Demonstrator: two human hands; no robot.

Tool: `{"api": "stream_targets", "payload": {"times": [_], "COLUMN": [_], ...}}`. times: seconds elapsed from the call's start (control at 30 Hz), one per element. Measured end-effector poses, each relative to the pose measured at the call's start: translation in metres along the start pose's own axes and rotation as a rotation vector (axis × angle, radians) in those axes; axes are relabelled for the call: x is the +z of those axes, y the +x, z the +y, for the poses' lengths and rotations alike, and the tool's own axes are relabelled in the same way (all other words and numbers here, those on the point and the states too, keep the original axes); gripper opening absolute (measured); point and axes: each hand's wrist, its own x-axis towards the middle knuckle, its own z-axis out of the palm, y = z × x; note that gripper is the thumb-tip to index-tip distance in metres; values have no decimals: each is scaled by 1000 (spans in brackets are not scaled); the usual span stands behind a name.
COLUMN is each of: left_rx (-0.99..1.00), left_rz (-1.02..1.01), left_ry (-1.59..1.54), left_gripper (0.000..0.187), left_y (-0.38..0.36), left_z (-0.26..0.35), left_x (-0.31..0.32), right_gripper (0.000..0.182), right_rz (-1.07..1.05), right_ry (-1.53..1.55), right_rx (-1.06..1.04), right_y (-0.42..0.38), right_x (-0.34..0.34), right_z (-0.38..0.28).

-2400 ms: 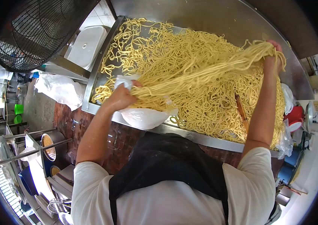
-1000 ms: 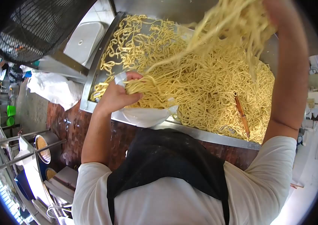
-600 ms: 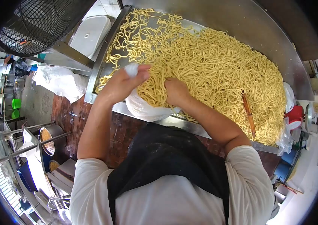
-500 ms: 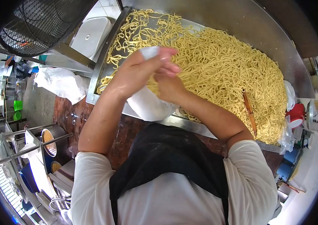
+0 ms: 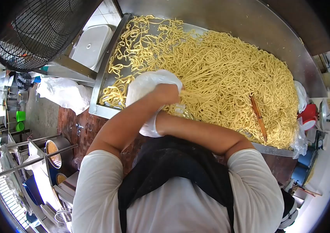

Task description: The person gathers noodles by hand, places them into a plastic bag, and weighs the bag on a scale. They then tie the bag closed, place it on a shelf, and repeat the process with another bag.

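My left hand [image 5: 169, 94] is closed at the near edge of the pile of yellow noodles [image 5: 231, 73], with blurred strands stretching from its fingers to the heap. Around and behind it bulges a white plastic bag [image 5: 145, 85]. Below my left forearm, my right hand [image 5: 162, 121] reaches into or behind the lower part of that bag; the bag and the other arm hide its fingers. A metal tray [image 5: 104, 112] with raised sides holds the noodles. On the heap's right side lies a brown wooden stick [image 5: 257, 117].
A wire-mesh fan guard [image 5: 36, 35] and a white lid [image 5: 91, 44] are at upper left. Crumpled white plastic [image 5: 64, 91] hangs beside the tray. A metal rack with pots [image 5: 54, 151] stands left. Red container [image 5: 309, 114] at right. A person [image 5: 0, 77] stands far left.
My left hand has come down from above the noodles and closed on strands. My right hand has moved down and left, with the bag now spread around the hands. The stick lies as before.
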Motion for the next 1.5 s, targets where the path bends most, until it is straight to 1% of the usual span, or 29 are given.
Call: {"api": "stream_targets", "payload": {"times": [0.03,0.1,0.13,0.2,0.23,0.3,0.33,0.4,0.47,0.5,0.53,0.57,0.6,0.67,0.77,0.83,0.9,0.97,1.0,1.03,1.07,1.17,1.2,1.23,1.3,1.33,1.37,1.43,1.5], "left_rx": [-5,128,131,130,133,216,255,282,285,271,154,39,20,-53,-106,-212,-322,-434,-450,-466,-631,-596,-552,-554,-479,-527,-533,-598,-597], "left_rz": [-6,232,228,207,208,293,277,188,127,120,97,73,41,62,17,-20,-27,-37,-55,-70,-98,-77,-108,-111,-203,-180,-183,-69,-15], "left_ry": [0,-622,-615,-1219,-1223,-1393,-1372,-1289,-1263,-1263,-1157,-1049,-946,-897,-804,-696,-538,-383,-348,-313,-214,-86,37,39,228,182,172,125,83], "left_gripper": [45,44,44,50,50,54,54,56,60,60,58,55,50,48,46,46,47,48,45,44,38,35,34,34,35,36,36,35,35], "left_y": [-7,-15,-24,-46,-54,-69,-79,-88,-99,-101,-102,-102,-101,-98,-96,-91,-87,-91,-94,-96,-105,-116,-119,-122,-128,-130,-132,-137,-143], "left_z": [-4,-13,-14,-12,-10,-3,5,8,10,8,4,-1,-8,-12,-20,-40,-71,-89,-94,-97,-70,-88,-96,-100,-107,-103,-97,-85,-93], "left_x": [-6,-26,-38,-57,-62,-70,-76,-75,-72,-75,-78,-79,-81,-78,-80,-67,-53,-49,-49,-51,-73,-72,-68,-65,-60,-60,-60,-63,-56], "right_gripper": [40,37,38,43,43,45,45,44,34,28,24,20,18,24,33,27,19,15,15,14,13,15,22,22,34,47,47,58,61], "right_rz": [-93,-170,-167,399,397,666,677,678,1037,1189,1337,1447,1545,1692,1844,1913,2012,2193,2192,2062,1925,1844,1916,1917,1343,826,814,259,307], "right_ry": [49,232,373,525,520,-78,-87,129,526,734,951,807,854,579,660,710,1225,1420,1431,1279,1130,1199,1029,1032,380,132,130,-230,-403], "right_rx": [49,53,11,87,89,-10,-12,279,335,255,180,227,-27,199,271,614,18,-137,-132,-73,-20,-66,39,41,806,1065,1063,929,886], "right_y": [-8,-39,-64,-93,-88,-74,-65,-49,-42,-46,-59,-75,-87,-110,-140,-164,-214,-261,-282,-300,-318,-363,-350,-354,-375,-382,-381,-336,-264], "right_x": [-23,-78,-105,-148,-152,-147,-139,-122,-133,-156,-179,-201,-216,-233,-252,-264,-287,-307,-312,-317,-322,-335,-319,-316,-317,-326,-337,-347,-340], "right_z": [-9,-11,-6,-5,5,38,57,97,128,142,147,131,165,156,157,145,232,281,300,317,335,388,348,341,352,345,342,281,219]}}
